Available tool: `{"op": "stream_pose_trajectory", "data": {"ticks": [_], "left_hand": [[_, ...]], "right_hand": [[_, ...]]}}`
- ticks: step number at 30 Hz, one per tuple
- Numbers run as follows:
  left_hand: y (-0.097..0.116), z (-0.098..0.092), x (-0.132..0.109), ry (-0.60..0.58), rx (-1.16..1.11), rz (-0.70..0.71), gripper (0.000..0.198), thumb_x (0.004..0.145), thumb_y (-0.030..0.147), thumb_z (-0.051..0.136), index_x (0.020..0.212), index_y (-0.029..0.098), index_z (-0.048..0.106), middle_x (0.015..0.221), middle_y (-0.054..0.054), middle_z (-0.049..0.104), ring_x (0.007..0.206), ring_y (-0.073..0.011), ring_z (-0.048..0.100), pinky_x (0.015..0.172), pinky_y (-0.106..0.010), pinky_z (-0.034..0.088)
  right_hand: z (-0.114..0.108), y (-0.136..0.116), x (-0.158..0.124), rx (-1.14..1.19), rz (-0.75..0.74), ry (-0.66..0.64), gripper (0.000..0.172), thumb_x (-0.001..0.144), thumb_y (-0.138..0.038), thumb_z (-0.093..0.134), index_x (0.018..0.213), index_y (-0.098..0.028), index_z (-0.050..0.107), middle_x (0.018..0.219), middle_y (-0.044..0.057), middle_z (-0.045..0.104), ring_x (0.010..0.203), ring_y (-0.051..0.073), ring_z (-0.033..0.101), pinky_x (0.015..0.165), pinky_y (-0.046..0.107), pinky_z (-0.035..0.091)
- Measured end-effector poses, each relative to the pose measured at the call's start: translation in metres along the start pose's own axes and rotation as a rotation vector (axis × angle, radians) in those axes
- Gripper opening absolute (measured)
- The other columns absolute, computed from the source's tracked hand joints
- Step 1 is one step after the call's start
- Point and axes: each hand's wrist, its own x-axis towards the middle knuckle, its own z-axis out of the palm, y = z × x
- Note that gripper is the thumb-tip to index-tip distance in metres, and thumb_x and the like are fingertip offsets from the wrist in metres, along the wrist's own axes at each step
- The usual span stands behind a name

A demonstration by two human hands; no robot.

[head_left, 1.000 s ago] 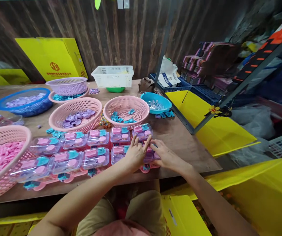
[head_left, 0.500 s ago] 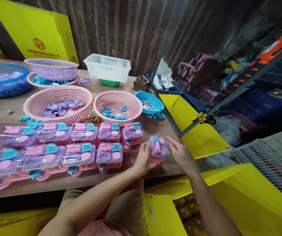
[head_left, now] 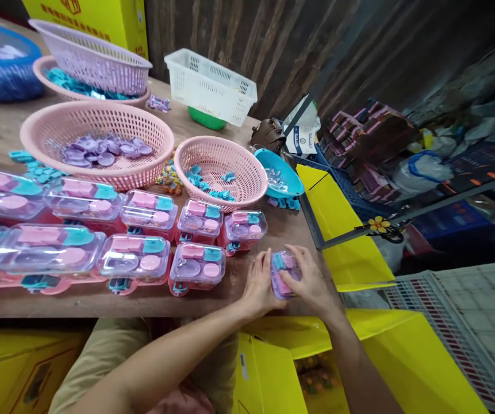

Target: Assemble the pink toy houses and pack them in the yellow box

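Note:
Between both hands, near the table's right corner, is a small toy case (head_left: 283, 276) with a clear lid and pink, teal and purple pieces inside. My left hand (head_left: 259, 283) is closed around its left side. My right hand (head_left: 311, 280) grips the right side, fingers over the top and thumb on the lid. To the left stand two rows of similar cases, with clear lids, pink bases and teal clasps; the closest is a front-row case (head_left: 198, 269), and behind it a back-row case (head_left: 244, 230).
Behind the rows stand a pink basket (head_left: 100, 112) of purple pieces, a smaller pink basket (head_left: 247, 164) with teal pieces, and a blue bowl (head_left: 296, 183). Further back is a white basket (head_left: 213, 86). Open yellow cartons (head_left: 268, 374) stand below the table edge; a metal bar (head_left: 342, 237) crosses at right.
The view has swung and tilted. The case in my hands has turned and sits lower and closer to the tabletop; my right fingers now reach across its lid.

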Motion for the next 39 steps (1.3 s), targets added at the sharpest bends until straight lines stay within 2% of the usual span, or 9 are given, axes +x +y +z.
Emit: {"op": "stream_pose_trajectory", "data": {"ticks": [4,8,11,19,24,29,34,36,39], "left_hand": [[0.003,-0.001,-0.016,-0.038,0.040,-0.047,0.131,0.047,0.047,0.076,0.141,0.012,-0.008,0.140,-0.023,0.021,0.133,-0.0351,0.020,0.105,-0.056,0.018],[-0.004,-0.006,-0.012,-0.125,0.013,-0.004,0.128,0.050,0.054,0.073,0.141,0.012,-0.007,0.142,-0.024,0.021,0.134,-0.0340,0.019,0.105,-0.057,0.015],[-0.008,-0.006,-0.007,-0.140,0.011,0.007,0.129,0.047,0.055,0.074,0.141,0.010,-0.003,0.140,-0.024,0.027,0.133,-0.0339,0.022,0.107,-0.056,0.012],[-0.008,-0.002,-0.006,-0.106,0.023,0.000,0.122,0.046,0.041,0.072,0.140,0.007,0.001,0.141,-0.023,0.027,0.132,-0.0337,0.023,0.108,-0.056,0.008],[-0.003,-0.003,-0.008,-0.060,0.013,-0.044,0.122,0.044,0.041,0.074,0.140,0.006,0.007,0.140,-0.024,0.029,0.131,-0.0337,0.027,0.108,-0.054,0.011],[-0.002,0.000,-0.011,0.001,-0.005,-0.046,0.125,0.042,0.045,0.075,0.140,0.009,0.006,0.137,-0.023,0.034,0.127,-0.0335,0.032,0.105,-0.054,0.019],[-0.003,0.002,-0.011,0.011,-0.029,-0.044,0.130,0.038,0.046,0.078,0.140,0.009,0.006,0.135,-0.023,0.035,0.125,-0.0334,0.034,0.103,-0.053,0.021],[-0.004,0.004,-0.012,0.011,-0.028,-0.044,0.128,0.040,0.046,0.077,0.140,0.009,0.006,0.135,-0.023,0.035,0.125,-0.0335,0.034,0.103,-0.054,0.021],[-0.007,0.006,-0.012,0.018,-0.010,-0.038,0.116,0.049,0.040,0.071,0.140,0.009,0.006,0.138,-0.023,0.033,0.128,-0.0326,0.031,0.103,-0.054,0.021]], "right_hand": [[0.004,-0.016,-0.012,-0.086,0.011,0.036,0.045,0.071,-0.028,0.050,0.115,-0.019,0.046,0.114,0.011,0.047,0.107,0.025,0.049,0.093,0.041,0.042],[0.006,-0.025,-0.013,-0.187,0.033,0.098,0.044,0.073,-0.031,0.050,0.115,-0.018,0.046,0.111,0.012,0.047,0.104,0.027,0.049,0.091,0.042,0.043],[0.006,-0.027,-0.011,-0.275,0.066,0.081,0.045,0.073,-0.032,0.050,0.115,-0.016,0.047,0.108,0.013,0.046,0.102,0.028,0.049,0.089,0.043,0.043],[0.015,-0.028,-0.006,-0.427,0.092,0.100,0.041,0.070,-0.032,0.051,0.108,-0.016,0.049,0.104,0.012,0.046,0.097,0.028,0.050,0.084,0.043,0.044],[0.017,-0.038,-0.006,-0.550,0.025,0.088,0.040,0.072,-0.030,0.050,0.108,-0.012,0.048,0.109,0.015,0.049,0.097,0.028,0.049,0.083,0.041,0.044],[0.015,-0.049,-0.009,-0.678,0.060,0.038,0.040,0.074,-0.028,0.049,0.112,-0.014,0.048,0.115,0.014,0.051,0.089,0.027,0.051,0.077,0.039,0.044],[0.013,-0.051,-0.011,-0.722,0.069,-0.034,0.045,0.073,-0.026,0.050,0.117,-0.014,0.047,0.120,0.014,0.049,0.090,0.028,0.051,0.076,0.038,0.044],[0.013,-0.055,-0.011,-0.747,0.088,-0.055,0.046,0.074,-0.025,0.050,0.118,-0.014,0.048,0.121,0.014,0.049,0.091,0.028,0.051,0.074,0.038,0.044],[0.014,-0.064,-0.010,-0.823,0.123,-0.079,0.047,0.074,-0.026,0.051,0.120,-0.014,0.050,0.123,0.015,0.048,0.091,0.030,0.051,0.071,0.039,0.044]]}}
